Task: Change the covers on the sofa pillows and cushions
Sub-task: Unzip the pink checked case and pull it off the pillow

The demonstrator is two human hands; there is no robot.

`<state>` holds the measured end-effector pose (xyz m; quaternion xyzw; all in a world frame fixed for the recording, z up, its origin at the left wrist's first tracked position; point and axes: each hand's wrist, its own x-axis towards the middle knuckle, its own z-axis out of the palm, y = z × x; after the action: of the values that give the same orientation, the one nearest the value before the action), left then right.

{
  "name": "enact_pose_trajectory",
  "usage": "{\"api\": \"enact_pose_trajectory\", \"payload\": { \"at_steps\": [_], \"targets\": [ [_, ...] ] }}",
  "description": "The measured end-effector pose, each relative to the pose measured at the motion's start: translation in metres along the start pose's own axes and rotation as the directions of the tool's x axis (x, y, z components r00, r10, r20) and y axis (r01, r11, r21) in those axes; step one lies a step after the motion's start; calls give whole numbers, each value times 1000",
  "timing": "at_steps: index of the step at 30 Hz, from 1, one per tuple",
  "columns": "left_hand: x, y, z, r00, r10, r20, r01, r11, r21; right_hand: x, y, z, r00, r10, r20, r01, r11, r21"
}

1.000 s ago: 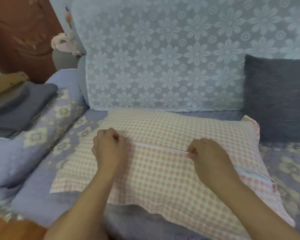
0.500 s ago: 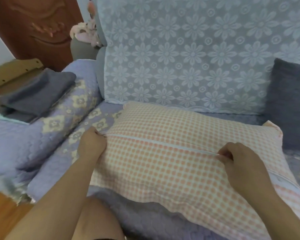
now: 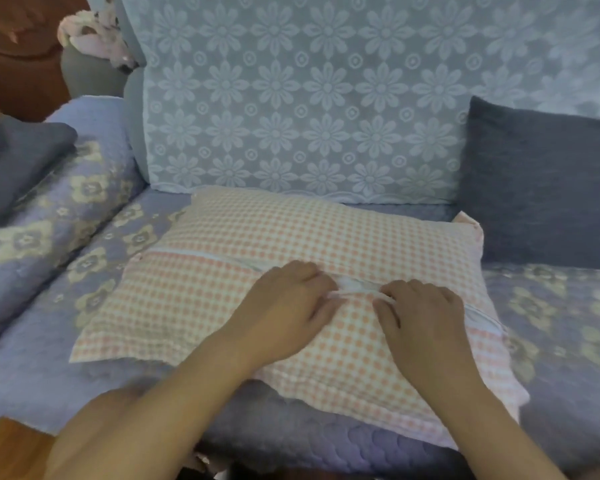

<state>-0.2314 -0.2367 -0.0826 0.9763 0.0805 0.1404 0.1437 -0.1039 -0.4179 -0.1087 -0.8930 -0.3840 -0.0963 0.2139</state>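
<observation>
Checked pillow point(image 3: 257, 306) lies flat, zip seam parted between both hands.

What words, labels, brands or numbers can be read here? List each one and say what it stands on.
None: no readable text shows in this view.
The pink-and-white checked fabric pillow carries only its check pattern.
The pale blue flower-patterned lace throw and the purple quilted floral sofa cover carry only motifs.
The plain dark grey plush cushion shows no label.

Left hand point(image 3: 284, 306) and right hand point(image 3: 420, 317) grip the checked pillow's point(image 3: 222, 299) zipper opening point(image 3: 355, 289).
</observation>
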Motion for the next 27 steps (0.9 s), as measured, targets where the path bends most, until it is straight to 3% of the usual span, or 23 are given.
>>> {"api": "enact_pose_trajectory", "payload": {
  "at_steps": [4, 7, 8, 10, 12, 13, 14, 15, 16, 17, 18, 20, 23, 25, 27],
  "targets": [
    [10, 60, 11, 948, 13, 317, 12, 997, -79, -30, 33, -29, 990, 144, 8, -144, 989, 15],
    [6, 81, 28, 795, 51, 605, -17, 998, -62, -64, 53, -42, 983, 181, -40, -183, 982, -41],
    [4, 85, 32, 745, 61, 665, -34, 998, -54, -76, 59, -42, 965, 263, -10, -263, 965, -13],
    [8, 93, 36, 667, 29, 745, -23, 1000, -19, -99, 71, -29, 913, 389, 119, -396, 917, 40],
    [20, 100, 38, 642, 103, 760, -202, 979, 38, -120, 77, -14, 890, 420, 175, -437, 897, 66],
    [21, 101, 36, 633, 122, 765, -270, 960, 71, -127, 80, -7, 901, 413, 136, -425, 901, 84],
    [23, 104, 33, 667, 50, 743, -222, 966, 135, -131, 81, -4, 916, 392, 81, -399, 909, 122],
    [19, 103, 34, 771, 6, 637, -163, 969, 188, -132, 82, -2, 937, 348, 36, -349, 924, 154],
    [16, 106, 28, 877, 44, 478, -176, 956, 235, -130, 83, -3, 958, 285, 16, -284, 945, 163],
    [12, 102, 32, 900, 152, 409, -268, 932, 244, -127, 84, -6, 977, 212, 21, -212, 965, 157],
    [10, 96, 41, 882, 287, 375, -392, 888, 241, -123, 85, -10, 986, 159, 40, -163, 975, 151],
    [20, 92, 55, 783, 456, 423, -566, 804, 182, -113, 89, -18, 994, 70, 80, -82, 984, 159],
    [35, 100, 71, 714, 490, 501, -653, 724, 223, -107, 101, -27, 991, -39, 126, 19, 987, 157],
    [42, 102, 78, 743, 409, 530, -605, 748, 272, -107, 109, -32, 988, -29, 154, 2, 985, 171],
    [57, 97, 79, 814, 302, 496, -500, 800, 333, -109, 114, -34, 987, -2, 158, -27, 983, 183]
  ]
}}
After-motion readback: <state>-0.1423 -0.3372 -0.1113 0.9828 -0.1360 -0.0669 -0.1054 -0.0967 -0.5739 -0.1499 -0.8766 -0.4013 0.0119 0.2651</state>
